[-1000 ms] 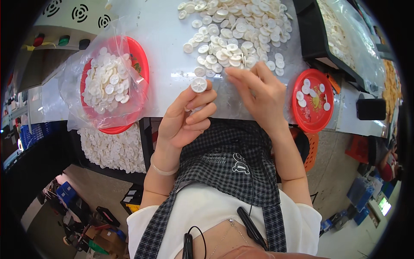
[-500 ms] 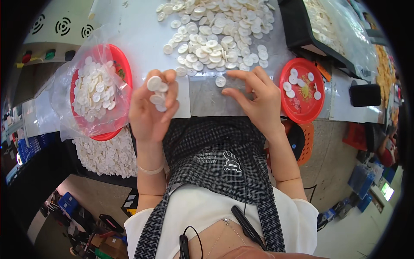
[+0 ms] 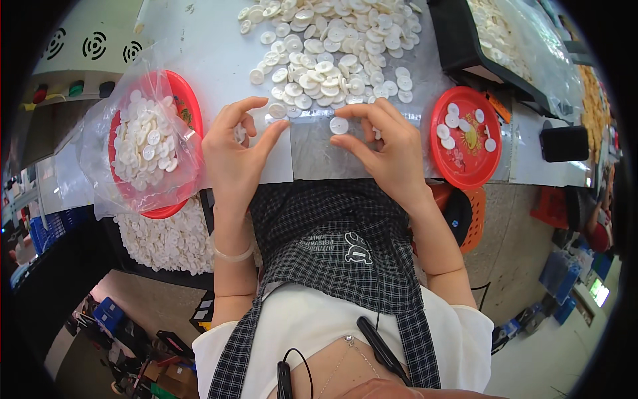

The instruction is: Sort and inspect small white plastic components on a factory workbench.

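A heap of round white buttons (image 3: pixel 325 66) covers the table in front of me. My right hand (image 3: pixel 389 143) pinches one white button (image 3: pixel 339 126) between thumb and forefinger; a bit of white shows behind its curled fingers. My left hand (image 3: pixel 236 143) keeps several white buttons (image 3: pixel 240 133), mostly hidden, under its curled fingers. Its thumb and forefinger stand apart, reaching toward a loose button (image 3: pixel 277 110) at the heap's near left edge.
At left, a red plate (image 3: pixel 193 110) carries a clear bag of buttons (image 3: pixel 147 143). Another red plate (image 3: pixel 466 174) with several buttons lies at right, near a dark phone (image 3: pixel 564 144). A black bin (image 3: pixel 458 50) stands far right; more buttons (image 3: pixel 166 236) fill a container below left.
My left hand has turned over, hiding its buttons, and its thumb and forefinger have stretched toward the heap. My right thumb and forefinger have closed on the button that lay between them.
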`<state>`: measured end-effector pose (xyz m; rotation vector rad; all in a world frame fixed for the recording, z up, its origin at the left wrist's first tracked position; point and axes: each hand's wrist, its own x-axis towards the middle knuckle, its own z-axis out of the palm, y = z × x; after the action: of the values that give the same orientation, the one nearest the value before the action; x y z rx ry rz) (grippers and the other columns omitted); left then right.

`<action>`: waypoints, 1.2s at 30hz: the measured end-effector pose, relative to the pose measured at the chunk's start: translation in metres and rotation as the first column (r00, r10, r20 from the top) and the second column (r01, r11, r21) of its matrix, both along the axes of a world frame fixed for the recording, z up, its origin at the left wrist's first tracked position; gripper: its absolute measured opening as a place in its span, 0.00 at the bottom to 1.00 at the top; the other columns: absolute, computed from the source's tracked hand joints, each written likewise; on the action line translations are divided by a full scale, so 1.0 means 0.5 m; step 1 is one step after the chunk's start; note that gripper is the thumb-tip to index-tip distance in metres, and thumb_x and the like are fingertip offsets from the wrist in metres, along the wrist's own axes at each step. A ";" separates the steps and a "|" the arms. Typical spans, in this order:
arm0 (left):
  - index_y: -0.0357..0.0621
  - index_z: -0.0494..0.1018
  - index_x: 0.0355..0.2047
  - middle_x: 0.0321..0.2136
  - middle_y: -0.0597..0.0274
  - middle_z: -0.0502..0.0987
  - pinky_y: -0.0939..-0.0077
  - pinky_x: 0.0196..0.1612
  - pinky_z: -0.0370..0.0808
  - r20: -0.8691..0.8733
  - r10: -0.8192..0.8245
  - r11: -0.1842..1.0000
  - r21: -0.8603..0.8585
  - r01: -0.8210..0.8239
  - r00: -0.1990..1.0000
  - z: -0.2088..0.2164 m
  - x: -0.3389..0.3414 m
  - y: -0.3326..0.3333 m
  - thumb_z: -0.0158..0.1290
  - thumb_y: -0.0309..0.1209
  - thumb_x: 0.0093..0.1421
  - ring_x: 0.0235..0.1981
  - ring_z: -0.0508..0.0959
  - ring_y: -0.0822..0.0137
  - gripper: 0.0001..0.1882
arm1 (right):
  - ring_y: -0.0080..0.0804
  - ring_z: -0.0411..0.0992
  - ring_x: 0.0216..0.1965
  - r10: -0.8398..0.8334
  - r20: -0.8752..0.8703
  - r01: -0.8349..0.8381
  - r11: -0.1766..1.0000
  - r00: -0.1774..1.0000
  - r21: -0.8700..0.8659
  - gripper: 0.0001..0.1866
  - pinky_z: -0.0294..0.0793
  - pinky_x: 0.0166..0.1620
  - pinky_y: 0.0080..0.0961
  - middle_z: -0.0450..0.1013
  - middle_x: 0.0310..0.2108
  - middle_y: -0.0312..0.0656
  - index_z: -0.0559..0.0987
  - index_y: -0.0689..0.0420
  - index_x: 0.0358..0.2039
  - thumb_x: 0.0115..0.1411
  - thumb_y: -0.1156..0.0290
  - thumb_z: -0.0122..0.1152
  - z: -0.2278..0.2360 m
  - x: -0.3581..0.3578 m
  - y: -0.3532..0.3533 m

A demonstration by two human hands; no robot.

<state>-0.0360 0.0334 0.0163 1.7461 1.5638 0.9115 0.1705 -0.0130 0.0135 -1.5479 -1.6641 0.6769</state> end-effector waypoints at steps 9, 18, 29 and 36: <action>0.41 0.77 0.32 0.20 0.68 0.68 0.77 0.22 0.63 -0.138 -0.004 0.999 0.046 0.010 0.990 -0.008 0.010 0.005 0.63 0.30 0.54 0.20 0.66 0.77 0.08 | 0.15 0.53 0.23 -0.025 -0.278 0.031 0.999 0.960 0.016 0.21 0.52 0.24 0.13 0.56 0.22 0.26 0.82 0.58 0.37 0.40 0.73 0.78 0.012 -0.002 -0.002; 0.42 0.70 0.42 0.20 0.71 0.69 0.89 0.15 0.52 0.782 0.054 0.903 -0.303 0.304 0.621 -0.006 -0.002 -0.023 0.47 0.33 0.67 0.13 0.58 0.84 0.09 | 0.14 0.54 0.23 0.003 -0.342 -0.009 1.000 0.940 -0.017 0.20 0.52 0.25 0.12 0.57 0.23 0.26 0.79 0.58 0.38 0.43 0.75 0.76 0.016 0.003 -0.006; 0.39 0.71 0.47 0.23 0.76 0.66 0.90 0.21 0.55 0.681 -0.128 0.825 -0.330 0.458 0.721 0.010 0.029 -0.058 0.52 0.22 0.61 0.19 0.60 0.87 0.13 | 0.15 0.56 0.19 -0.108 -0.695 -0.007 0.987 0.711 -0.160 0.06 0.53 0.21 0.15 0.64 0.21 0.30 0.77 0.59 0.36 0.58 0.73 0.60 -0.004 0.028 0.035; 0.38 0.71 0.46 0.29 0.75 0.69 0.90 0.26 0.58 0.622 -0.248 0.856 -0.219 0.468 0.743 0.001 0.037 -0.070 0.52 0.20 0.60 0.24 0.62 0.87 0.13 | 0.21 0.66 0.17 -0.156 0.201 0.101 0.960 0.967 0.260 0.06 0.63 0.21 0.21 0.69 0.22 0.32 0.83 0.51 0.32 0.54 0.66 0.68 -0.030 -0.014 0.073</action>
<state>-0.0178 -0.0018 0.0169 1.2731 0.8709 0.7842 0.1637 0.0237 -0.0013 -1.5753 -1.7147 0.2232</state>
